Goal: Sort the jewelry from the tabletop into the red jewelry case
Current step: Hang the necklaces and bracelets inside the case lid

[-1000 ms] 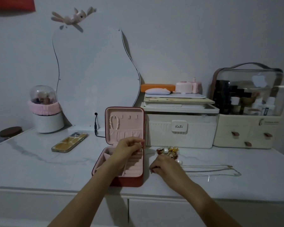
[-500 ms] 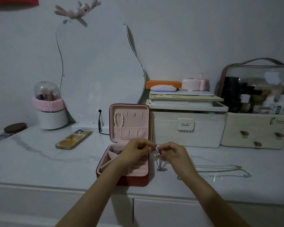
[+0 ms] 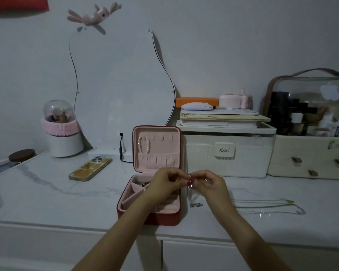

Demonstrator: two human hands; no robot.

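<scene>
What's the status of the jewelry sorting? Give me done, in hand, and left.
Done: a pearl bracelet hangs on a hook in the lid of the red jewelry case, and a dark chain piece lies in a rear compartment. In hand: both hands, left hand and right hand, pinch a thin silver chain hanging beside the case. Left: the long necklaces on the tabletop.

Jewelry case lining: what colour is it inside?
Pale pink inside the red jewelry case, lid and tray alike; seen in the head view.
</scene>
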